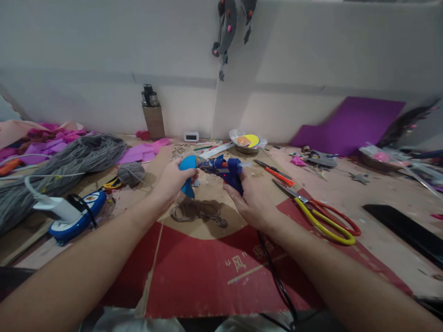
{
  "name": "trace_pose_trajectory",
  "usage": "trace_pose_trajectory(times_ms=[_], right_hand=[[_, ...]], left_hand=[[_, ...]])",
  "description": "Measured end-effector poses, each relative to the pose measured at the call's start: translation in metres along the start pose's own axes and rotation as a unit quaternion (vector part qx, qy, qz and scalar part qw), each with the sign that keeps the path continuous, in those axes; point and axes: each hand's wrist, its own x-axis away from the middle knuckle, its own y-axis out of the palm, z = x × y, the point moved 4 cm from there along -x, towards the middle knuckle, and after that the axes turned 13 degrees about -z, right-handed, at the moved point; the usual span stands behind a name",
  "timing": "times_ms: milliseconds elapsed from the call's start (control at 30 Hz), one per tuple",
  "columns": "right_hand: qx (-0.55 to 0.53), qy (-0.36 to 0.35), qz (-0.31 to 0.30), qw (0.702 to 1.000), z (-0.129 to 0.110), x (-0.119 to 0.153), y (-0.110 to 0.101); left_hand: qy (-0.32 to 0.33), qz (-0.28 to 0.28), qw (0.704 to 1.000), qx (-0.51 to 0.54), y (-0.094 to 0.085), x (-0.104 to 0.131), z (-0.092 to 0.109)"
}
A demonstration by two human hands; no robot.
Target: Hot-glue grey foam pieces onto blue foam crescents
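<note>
My right hand [245,196] is wrapped round the handle of a dark blue hot glue gun [230,169], its nozzle pointing left and a clear glue stick [246,164] poking out of its back end. My left hand [176,177] pinches a curved piece of bright blue felt-like sheet [188,177]. The nozzle tip is at the right edge of that blue piece; whether they touch I cannot tell. Under both hands, a loose bundle of grey-brown cord [200,213] lies on the cardboard. A black cable [275,267] runs down from below my right hand.
Red-and-yellow-handled scissors [320,214] and an orange-handled knife-like tool [277,173] lie right of the red-printed cardboard [194,272]. At left are a blue power strip [79,219], a grey yarn hank [83,159] and a small yarn ball [131,174]. A black phone-like slab [406,230] lies far right.
</note>
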Motion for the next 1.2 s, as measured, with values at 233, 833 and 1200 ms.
trace_pose_trajectory(times_ms=[233,833,1200], right_hand=[[-0.014,-0.009,-0.005,1.0,0.001,0.001,0.0],[0.111,0.272,0.017,0.956,0.1,-0.017,-0.039],[-0.212,0.023,-0.019,0.977,-0.031,-0.052,0.035]], left_hand=[[-0.002,0.006,1.0,0.01,-0.001,-0.001,0.002],[-0.006,-0.004,0.993,0.121,0.002,0.003,0.008],[0.075,0.042,0.995,0.056,-0.006,0.006,0.019]])
